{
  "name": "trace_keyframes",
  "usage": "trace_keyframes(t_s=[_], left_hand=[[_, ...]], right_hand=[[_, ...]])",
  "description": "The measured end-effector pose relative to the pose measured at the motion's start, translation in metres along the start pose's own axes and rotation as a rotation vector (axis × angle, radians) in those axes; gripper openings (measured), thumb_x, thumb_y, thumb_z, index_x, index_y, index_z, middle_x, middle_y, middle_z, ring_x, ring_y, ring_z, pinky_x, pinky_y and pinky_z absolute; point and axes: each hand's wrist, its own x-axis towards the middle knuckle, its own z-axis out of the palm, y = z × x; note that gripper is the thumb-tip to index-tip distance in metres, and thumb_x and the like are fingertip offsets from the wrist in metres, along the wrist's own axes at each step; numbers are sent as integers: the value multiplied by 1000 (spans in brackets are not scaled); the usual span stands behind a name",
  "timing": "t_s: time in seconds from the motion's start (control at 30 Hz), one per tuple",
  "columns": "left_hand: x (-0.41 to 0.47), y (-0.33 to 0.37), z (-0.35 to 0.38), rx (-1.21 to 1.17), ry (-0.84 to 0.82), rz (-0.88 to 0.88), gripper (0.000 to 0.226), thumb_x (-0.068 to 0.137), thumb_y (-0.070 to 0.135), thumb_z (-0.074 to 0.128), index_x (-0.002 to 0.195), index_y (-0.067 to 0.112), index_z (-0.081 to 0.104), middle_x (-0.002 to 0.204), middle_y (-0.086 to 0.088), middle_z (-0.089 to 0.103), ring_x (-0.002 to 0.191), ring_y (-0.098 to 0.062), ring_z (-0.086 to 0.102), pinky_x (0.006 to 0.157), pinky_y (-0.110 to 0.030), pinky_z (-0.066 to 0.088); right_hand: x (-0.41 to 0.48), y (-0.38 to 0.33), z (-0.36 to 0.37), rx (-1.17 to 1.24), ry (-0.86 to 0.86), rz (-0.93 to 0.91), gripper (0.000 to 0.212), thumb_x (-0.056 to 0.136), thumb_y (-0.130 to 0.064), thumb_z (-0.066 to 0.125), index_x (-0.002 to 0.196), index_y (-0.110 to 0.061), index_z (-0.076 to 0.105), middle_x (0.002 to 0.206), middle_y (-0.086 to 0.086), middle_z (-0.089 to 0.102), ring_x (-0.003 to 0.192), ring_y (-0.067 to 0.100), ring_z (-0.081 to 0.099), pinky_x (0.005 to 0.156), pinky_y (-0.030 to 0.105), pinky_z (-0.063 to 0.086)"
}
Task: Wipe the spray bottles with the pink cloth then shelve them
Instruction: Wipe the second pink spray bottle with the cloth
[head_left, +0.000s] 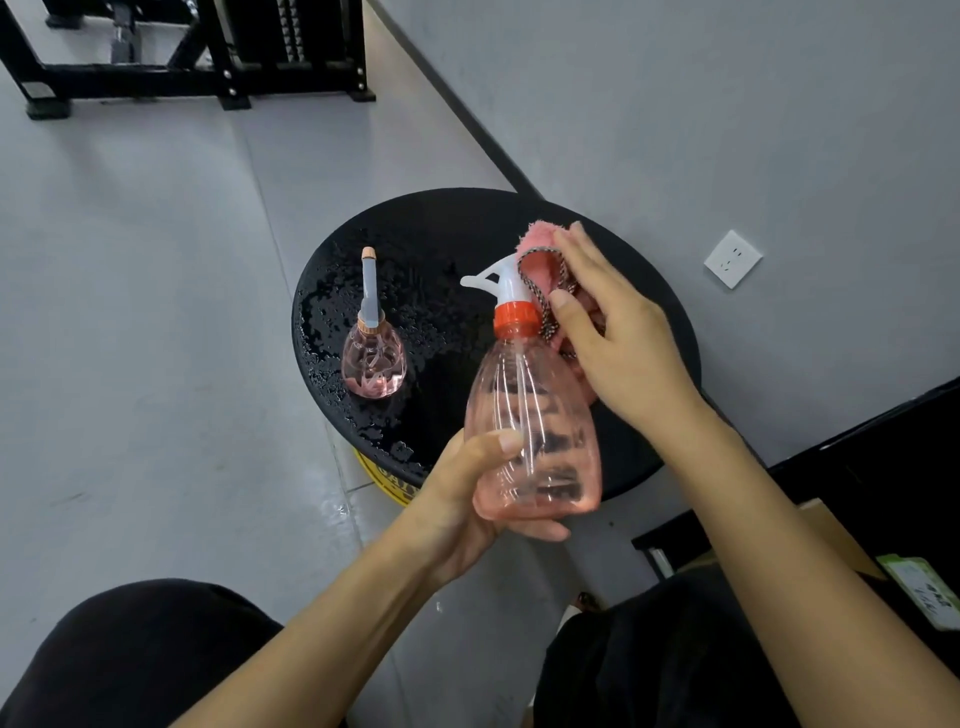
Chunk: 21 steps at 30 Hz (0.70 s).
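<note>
Head: left hand (462, 499) fingers clamp ribbed clear-pink bottle (535, 415); right hand (623, 343) fingers grip fluffy pink cloth (543, 244) against sprayer (498, 280).

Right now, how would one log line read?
left hand: grips large bottle; right hand: pink cloth on sprayer; small bottle: on table

Looks like a gym corner: black weight-machine frame (208, 78) (plate stack showing), grey floor (130, 286), wall socket (732, 259).

I see a round black surface (441, 234) beaded with water, a white wall socket (732, 259) to its right, and a black metal frame (156, 80) far left.
</note>
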Motion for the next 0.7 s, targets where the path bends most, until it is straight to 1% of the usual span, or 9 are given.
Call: trace_keyframes(t_s=[0.1,0.23,0.3,0.37,0.4,0.5,0.57,0.63,0.7], left_hand=[[1,0,-3,-1,9,11,75,46,52,88,109,17,70,100,-12,73,77,-29,73,50,-32,58],[5,9,-6,-7,117,68,77,37,51,89,105,18,71,97,-7,74,79,-27,73,49,-31,58],[6,16,-8,-8,161,103,79,39,45,88,109,16,66,98,-5,74,81,-24,73,50,-31,58],[7,21,-10,4,173,138,80,42,46,87,111,15,64,100,-5,73,81,-23,73,52,-32,59],[7,23,-12,11,168,153,82,42,49,88,112,15,64,100,-6,74,81,-24,73,54,-32,60],[6,26,-15,58,161,188,71,44,55,86,104,21,72,98,-6,74,82,-23,73,56,-31,59],[5,26,-15,102,171,172,60,47,54,84,99,25,75,97,-5,75,83,-21,73,57,-30,58],[5,25,-13,134,186,142,58,58,48,76,110,24,68,103,-4,74,90,-21,72,60,-30,57],[6,24,-10,161,184,114,67,60,52,73,120,23,61,108,-1,73,94,-20,71,62,-31,57]], right_hand=[[-1,0,4,6,93,-1,47,97,-11,55,142,-21,47,151,-5,40,123,-16,28,118,50,23],[-17,2,10,-19,70,-71,43,93,-3,58,134,-18,55,138,-9,52,120,-18,34,115,53,28],[-29,0,11,6,34,-71,42,93,-2,58,131,-20,57,133,-10,56,122,-9,44,112,42,37],[-42,-4,11,40,5,-40,42,93,-1,58,130,-21,58,128,-5,63,117,-2,52,103,18,43],[-48,-6,10,57,0,-19,42,92,-1,59,129,-21,58,126,-2,65,116,0,53,99,11,43],[-61,-11,7,117,30,4,44,92,-1,59,130,-24,55,124,-5,65,114,1,58,97,19,47],[-68,-14,2,164,60,8,44,93,-3,58,130,-29,56,121,-9,67,103,-3,64,89,19,53],[-71,-21,-4,222,91,-14,45,95,-5,56,129,-34,56,113,-12,69,90,-6,66,79,17,55],[-71,-30,-9,237,121,-95,45,95,-2,55,131,-30,55,122,-15,65,105,-3,63,88,24,55]])
